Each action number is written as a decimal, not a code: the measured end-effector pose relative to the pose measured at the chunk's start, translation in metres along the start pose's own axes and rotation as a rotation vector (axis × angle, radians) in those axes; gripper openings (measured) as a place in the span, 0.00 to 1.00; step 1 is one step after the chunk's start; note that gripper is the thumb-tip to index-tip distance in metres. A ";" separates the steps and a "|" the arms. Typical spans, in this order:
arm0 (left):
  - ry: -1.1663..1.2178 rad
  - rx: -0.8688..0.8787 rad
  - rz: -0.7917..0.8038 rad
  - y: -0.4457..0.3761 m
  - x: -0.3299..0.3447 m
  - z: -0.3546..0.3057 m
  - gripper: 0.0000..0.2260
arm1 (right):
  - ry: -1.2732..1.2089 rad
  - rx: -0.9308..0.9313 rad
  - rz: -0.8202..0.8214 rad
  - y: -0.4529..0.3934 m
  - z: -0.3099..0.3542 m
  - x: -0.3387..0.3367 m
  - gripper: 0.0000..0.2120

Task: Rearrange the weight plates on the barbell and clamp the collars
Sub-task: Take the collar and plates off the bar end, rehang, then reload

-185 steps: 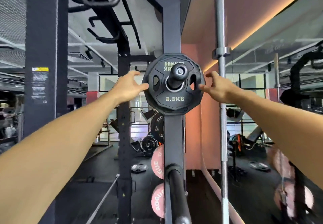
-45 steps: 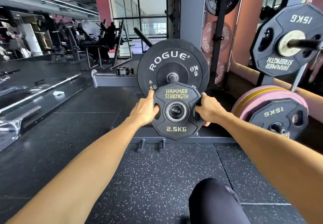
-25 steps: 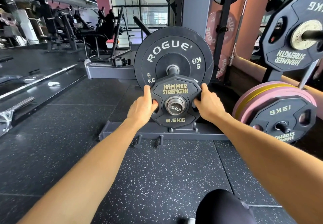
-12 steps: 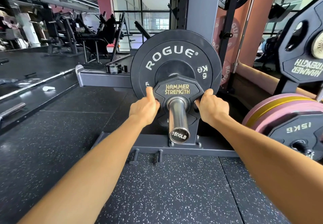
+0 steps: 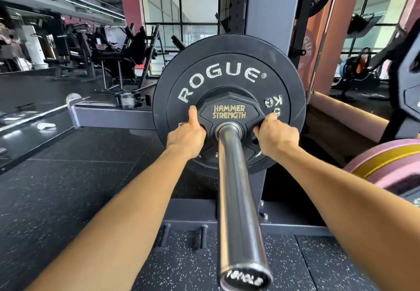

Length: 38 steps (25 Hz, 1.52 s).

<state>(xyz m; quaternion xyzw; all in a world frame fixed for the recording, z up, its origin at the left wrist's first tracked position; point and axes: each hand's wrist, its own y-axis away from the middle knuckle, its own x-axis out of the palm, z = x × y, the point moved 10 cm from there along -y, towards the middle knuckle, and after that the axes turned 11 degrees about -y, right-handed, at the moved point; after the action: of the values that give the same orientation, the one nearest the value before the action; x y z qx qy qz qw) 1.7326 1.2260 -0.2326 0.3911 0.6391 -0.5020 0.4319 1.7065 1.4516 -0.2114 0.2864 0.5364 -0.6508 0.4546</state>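
On the far part of a bare steel barbell sleeve (image 5: pixel 236 190) that runs from the near edge of view away from the camera, a small black many-sided weight plate lettered "Hammer Strength" in gold (image 5: pixel 230 111) sits against a large round black rubber plate lettered "Rogue" in white (image 5: pixel 227 72). The left hand (image 5: pixel 186 137) grips the small plate's left edge, thumb pointing up, fingers curled into a grip slot. The right hand (image 5: pixel 276 135) grips the right edge the same way. The step appears to be seating the small plate flush. Doing it well likely means pushing evenly with both hands, keeping the plate square to the sleeve, until no gap remains. No collar is on the sleeve; one still has to be clamped. Pink and yellow plates (image 5: pixel 386 165) lie at near right on the speckled black rubber floor (image 5: pixel 68 188).
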 end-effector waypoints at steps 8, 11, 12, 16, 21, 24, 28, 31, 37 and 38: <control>-0.163 -0.036 0.005 -0.056 0.020 -0.006 0.37 | 0.143 -0.019 0.037 -0.053 0.004 0.028 0.16; -0.388 0.032 -0.033 -0.062 0.026 -0.013 0.35 | 0.242 -0.084 0.051 -0.056 0.006 0.037 0.09; -0.399 0.038 -0.033 -0.065 0.027 -0.013 0.34 | 0.263 -0.085 0.064 -0.056 0.006 0.039 0.07; -0.043 -0.083 0.122 -0.056 0.027 0.002 0.33 | 0.170 0.005 0.184 -0.050 0.005 0.029 0.05; 0.156 -0.043 0.134 -0.005 -0.006 0.049 0.24 | -0.157 -0.050 0.189 -0.016 0.021 -0.005 0.17; 0.224 -0.038 0.107 0.030 -0.054 0.090 0.28 | -0.295 -0.202 0.278 0.019 0.063 -0.027 0.20; 0.220 -0.073 0.056 0.080 -0.108 0.144 0.30 | -0.390 -0.329 0.329 0.061 0.123 -0.057 0.30; 0.214 -0.125 0.032 0.103 -0.135 0.189 0.30 | -0.419 -0.391 0.378 0.081 0.169 -0.069 0.33; 0.208 -0.157 -0.026 0.076 -0.151 0.248 0.31 | -0.443 -0.490 0.423 0.051 0.256 -0.052 0.35; 0.200 -0.164 -0.031 0.063 -0.148 0.257 0.31 | -0.444 -0.500 0.427 0.038 0.270 -0.045 0.35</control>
<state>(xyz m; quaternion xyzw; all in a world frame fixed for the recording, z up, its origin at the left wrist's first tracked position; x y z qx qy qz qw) 1.8797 0.9759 -0.1431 0.3928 0.7239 -0.4130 0.3886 1.7902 1.2052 -0.1193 0.1243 0.4952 -0.4370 0.7405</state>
